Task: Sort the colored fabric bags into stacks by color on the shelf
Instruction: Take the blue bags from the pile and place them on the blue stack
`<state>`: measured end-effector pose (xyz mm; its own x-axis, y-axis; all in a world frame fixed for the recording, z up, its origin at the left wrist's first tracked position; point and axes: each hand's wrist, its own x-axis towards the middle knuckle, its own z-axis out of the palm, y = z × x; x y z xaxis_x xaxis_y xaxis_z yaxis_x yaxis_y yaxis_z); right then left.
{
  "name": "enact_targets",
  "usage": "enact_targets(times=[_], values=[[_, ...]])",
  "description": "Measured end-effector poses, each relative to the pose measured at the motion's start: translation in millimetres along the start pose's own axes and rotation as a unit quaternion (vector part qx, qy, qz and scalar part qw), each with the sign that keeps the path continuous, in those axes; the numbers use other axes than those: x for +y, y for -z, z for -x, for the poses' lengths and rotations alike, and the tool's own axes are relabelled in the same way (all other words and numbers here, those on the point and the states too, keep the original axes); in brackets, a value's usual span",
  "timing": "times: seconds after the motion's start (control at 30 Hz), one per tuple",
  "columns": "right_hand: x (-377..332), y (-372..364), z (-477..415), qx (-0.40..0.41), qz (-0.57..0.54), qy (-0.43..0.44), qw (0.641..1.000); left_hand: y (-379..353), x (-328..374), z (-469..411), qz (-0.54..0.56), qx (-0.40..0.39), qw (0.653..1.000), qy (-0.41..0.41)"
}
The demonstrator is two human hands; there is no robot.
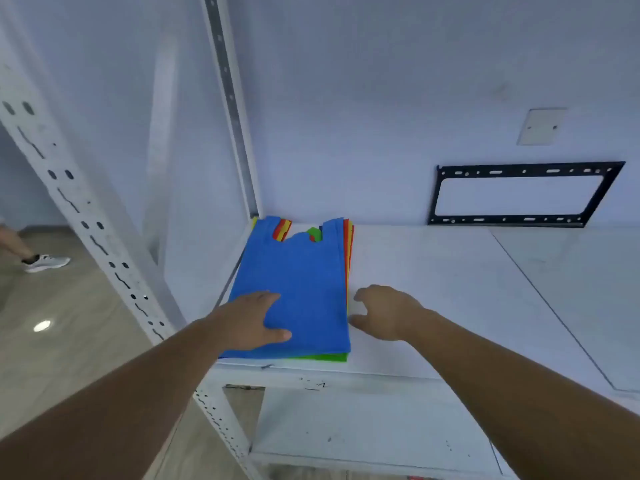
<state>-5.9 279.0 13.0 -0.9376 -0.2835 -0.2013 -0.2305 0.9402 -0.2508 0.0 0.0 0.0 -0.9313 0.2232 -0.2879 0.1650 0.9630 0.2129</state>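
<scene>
My left hand (254,318) is lying flat on the blue bag (298,289), palm down, fingers (273,296) spread & open, thumb pressing near the bag's front edge, not gripping anything. Blue bag is sitting on top of the mixed pile at the left end of the white shelf (450,289), close to the slotted upright post (239,140) at the back corner.

My right hand (384,311) is hovering just beside the pile's right edge, fingers curled loosely w/ thumb & index apart, open, nothing held. Can't tell if fingertips are touching the bag edges or the shelf.

Under the blue bag other colours are peeking out: green bag (323,357) is showing along the front edge & again in the handle cutout at the back; red bag (347,258) & yellow bag (352,251) edges are showing as thin strips down the right side & at the left handle. Exact count of bags is unclear.

Rest of shelf to the right is bare white board w/ a seam line. Black metal bracket (523,194) is leaning on the wall behind the shelf, white wall plate (542,126) above it. Front slotted post (86,216) is crossing the left of view. Someone's foot in a white sneaker (48,263) is on the floor far left.
</scene>
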Motion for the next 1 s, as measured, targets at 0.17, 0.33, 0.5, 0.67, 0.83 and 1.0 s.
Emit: enact_targets(times=[0.17,0.33,0.5,0.67,0.83,1.0], values=[[-16.5,-33.1,-13.5,-0.05,0.018,0.011,0.999,-13.2,-10.2,-15.2,0.015,-0.025,0.999,-0.043],[-15.3,-51.5,-22.0,-0.026,-0.013,-0.015,0.999,-27.0,-9.0,-23.5,-0.084,0.013,0.994,-0.074],[-23.2,-49.6,-31.1,0.072,0.031,-0.021,0.997,-31.0,1.7,-28.0,-0.071,0.113,0.984,-0.12],[-20.6,-42.1,-38.5,0.125,-0.109,-0.027,0.986,-28.9,-5.0,-40.0,0.049,0.149,0.981,-0.117],[-4.8,-33.3,-34.5,0.078,-0.153,-0.03,0.985,-33.5,-16.6,-46.8,0.083,0.158,0.978,-0.104],[-17.0,-28.1,-44.4,0.005,-0.44,-0.142,0.887,-34.6,-14.5,-48.3,0.09,0.175,0.975,-0.099]])
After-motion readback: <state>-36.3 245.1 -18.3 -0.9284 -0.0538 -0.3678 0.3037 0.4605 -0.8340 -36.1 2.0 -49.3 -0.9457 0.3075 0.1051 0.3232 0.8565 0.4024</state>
